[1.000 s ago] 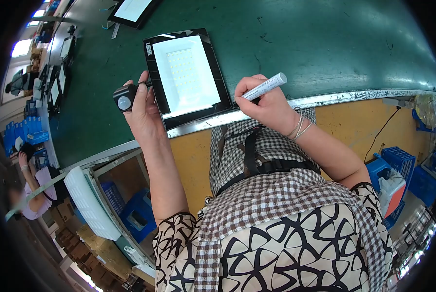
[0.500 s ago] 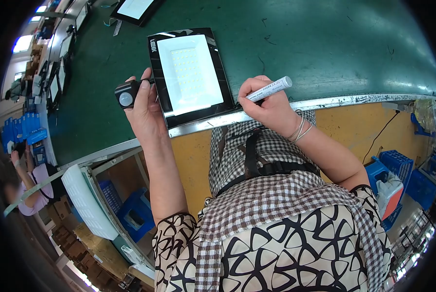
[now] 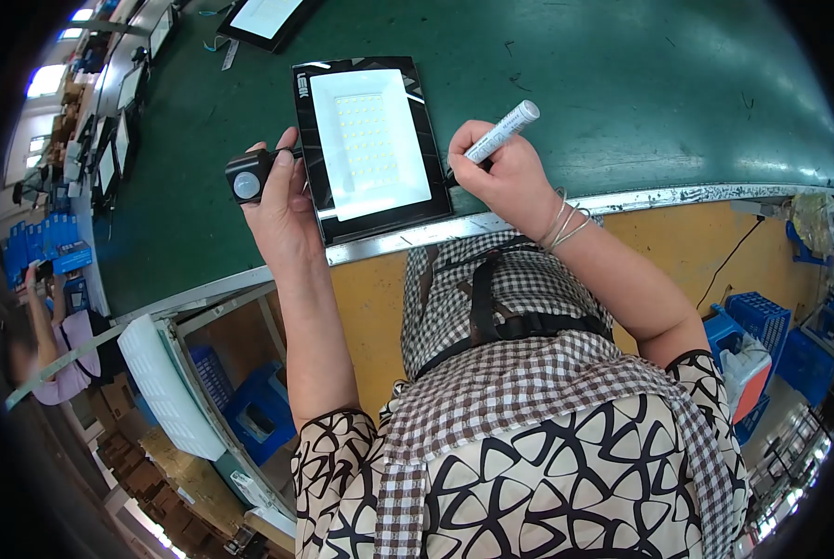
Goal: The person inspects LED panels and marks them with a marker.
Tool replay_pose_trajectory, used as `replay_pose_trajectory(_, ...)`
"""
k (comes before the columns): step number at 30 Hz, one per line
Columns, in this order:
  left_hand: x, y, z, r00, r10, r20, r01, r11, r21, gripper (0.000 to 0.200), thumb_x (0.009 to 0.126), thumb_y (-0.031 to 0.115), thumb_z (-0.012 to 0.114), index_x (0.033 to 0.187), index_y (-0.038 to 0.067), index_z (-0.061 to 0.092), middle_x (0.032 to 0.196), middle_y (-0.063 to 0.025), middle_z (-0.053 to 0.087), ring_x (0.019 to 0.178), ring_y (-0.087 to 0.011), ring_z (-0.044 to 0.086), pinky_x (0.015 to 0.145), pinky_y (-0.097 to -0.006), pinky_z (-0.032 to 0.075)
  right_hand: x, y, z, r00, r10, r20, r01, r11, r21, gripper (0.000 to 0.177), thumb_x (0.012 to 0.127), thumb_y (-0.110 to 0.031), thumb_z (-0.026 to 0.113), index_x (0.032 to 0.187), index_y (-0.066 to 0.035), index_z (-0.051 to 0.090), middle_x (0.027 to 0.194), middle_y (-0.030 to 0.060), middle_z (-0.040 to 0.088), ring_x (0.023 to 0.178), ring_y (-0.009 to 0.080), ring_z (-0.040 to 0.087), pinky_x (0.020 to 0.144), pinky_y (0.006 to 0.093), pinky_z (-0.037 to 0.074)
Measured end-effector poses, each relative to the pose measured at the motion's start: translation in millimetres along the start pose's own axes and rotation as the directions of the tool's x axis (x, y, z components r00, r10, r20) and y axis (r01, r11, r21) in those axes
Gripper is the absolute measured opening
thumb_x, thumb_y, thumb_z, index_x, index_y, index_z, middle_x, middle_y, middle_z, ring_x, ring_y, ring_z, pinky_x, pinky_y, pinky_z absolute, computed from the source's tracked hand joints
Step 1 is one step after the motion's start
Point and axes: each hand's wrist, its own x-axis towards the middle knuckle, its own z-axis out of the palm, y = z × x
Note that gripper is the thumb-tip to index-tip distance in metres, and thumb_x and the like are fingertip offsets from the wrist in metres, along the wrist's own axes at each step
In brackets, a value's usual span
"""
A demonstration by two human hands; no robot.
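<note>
A black-framed LED floodlight (image 3: 372, 149) lies face up at the front edge of the green workbench (image 3: 603, 102). Its pale panel shows rows of small yellow LEDs. At its left side my left hand (image 3: 282, 200) is closed round a black motion sensor (image 3: 246, 179) with a round white lens. My right hand (image 3: 501, 177) grips a white marker pen (image 3: 503, 130) near the floodlight's right edge. The pen's rear end points up and right; its tip is by the frame's side, partly hidden by my fingers.
Another floodlight (image 3: 260, 20) lies at the back left of the bench. More lights stand along the far left. A person (image 3: 72, 349) is at the left, near blue boxes (image 3: 49, 244). Blue crates (image 3: 760, 317) stand below the bench at right.
The floodlight and sensor have shifted slightly to the right. My right hand has moved up a little along the light's edge, and the marker now tilts more steeply.
</note>
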Motion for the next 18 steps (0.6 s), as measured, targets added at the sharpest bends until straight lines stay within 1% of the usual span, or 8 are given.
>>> replay_pose_trajectory(1,0.1,-0.3,0.0,1.000,0.001,0.003,-0.001,1.000,-0.005,0.029,0.084,0.002,0.059,0.108,0.006,0.044,0.109,-0.0172,0.061,0.080,-0.0119,0.061,0.047,-0.0105,0.041,1.1,-0.3,0.2,1.000,0.000,-0.006,-0.001,1.000,-0.008,0.009,0.079,-0.014,0.058,0.076,-0.005,0.057,0.056,0.0023,0.048,0.049,0.0106,0.044,0.047,0.0259,0.037)
replay_pose_trajectory(4,0.2,-0.6,0.3,1.000,0.006,0.006,-0.006,1.000,-0.008,0.028,0.084,0.002,0.059,0.108,0.006,0.044,0.109,-0.0172,0.061,0.080,-0.0119,0.061,0.046,-0.0098,0.040,3.8,-4.2,-1.0,0.997,0.077,0.006,-0.077,0.997,0.029,0.010,0.079,-0.014,0.057,0.076,-0.005,0.057,0.056,0.0015,0.048,0.049,0.0101,0.044,0.047,0.0256,0.037)
replay_pose_trajectory(6,-0.3,-0.3,1.3,1.000,0.013,0.001,-0.013,1.000,0.004,0.028,0.084,0.002,0.059,0.107,0.006,0.044,0.109,-0.0171,0.061,0.080,-0.0121,0.061,0.045,-0.0095,0.040,6.1,-3.1,-0.8,0.998,0.064,-0.015,-0.064,0.998,0.005,0.010,0.080,-0.015,0.057,0.077,-0.006,0.057,0.056,0.0011,0.048,0.050,0.0101,0.044,0.048,0.0256,0.037)
replay_pose_trajectory(9,1.9,-1.9,-1.8,1.000,0.010,0.017,-0.010,1.000,-0.011,0.029,0.084,0.001,0.060,0.107,0.006,0.044,0.109,-0.0173,0.061,0.080,-0.0127,0.062,0.047,-0.0108,0.042,12.4,-0.1,-1.3,0.999,0.041,-0.030,-0.042,0.999,-0.012,0.011,0.080,-0.017,0.057,0.077,-0.006,0.057,0.057,0.0011,0.048,0.051,0.0102,0.045,0.050,0.0256,0.037)
replay_pose_trajectory(12,0.7,-1.5,1.2,1.000,0.008,-0.015,-0.008,1.000,0.000,0.029,0.084,0.002,0.059,0.108,0.006,0.044,0.109,-0.0170,0.061,0.081,-0.0129,0.062,0.052,-0.0121,0.044,21.0,3.0,-1.5,0.998,0.020,-0.064,-0.022,0.999,-0.033,0.013,0.081,-0.018,0.057,0.078,-0.006,0.057,0.058,0.0015,0.049,0.053,0.0104,0.045,0.051,0.0258,0.038)
replay_pose_trajectory(16,0.6,-1.6,-2.3,1.000,-0.017,0.009,0.018,1.000,-0.010,0.028,0.085,0.006,0.061,0.108,0.007,0.044,0.110,-0.0168,0.061,0.086,-0.0168,0.062,0.063,-0.0203,0.050,34.4,9.5,-1.2,0.991,-0.044,-0.124,0.035,0.997,-0.074,0.013,0.082,-0.018,0.058,0.079,-0.005,0.057,0.061,0.0001,0.050,0.056,0.0085,0.046,0.052,0.0251,0.039)
replay_pose_trajectory(18,-1.4,-1.9,0.2,1.000,-0.022,0.011,0.023,0.999,-0.026,0.027,0.086,0.010,0.061,0.108,0.008,0.045,0.110,-0.0166,0.061,0.089,-0.0194,0.061,0.066,-0.0248,0.051,35.5,14.0,-3.5,0.979,0.005,-0.204,0.013,0.996,0.089,0.011,0.083,-0.015,0.058,0.079,-0.005,0.056,0.063,-0.0017,0.050,0.057,0.0067,0.046,0.052,0.0237,0.039)
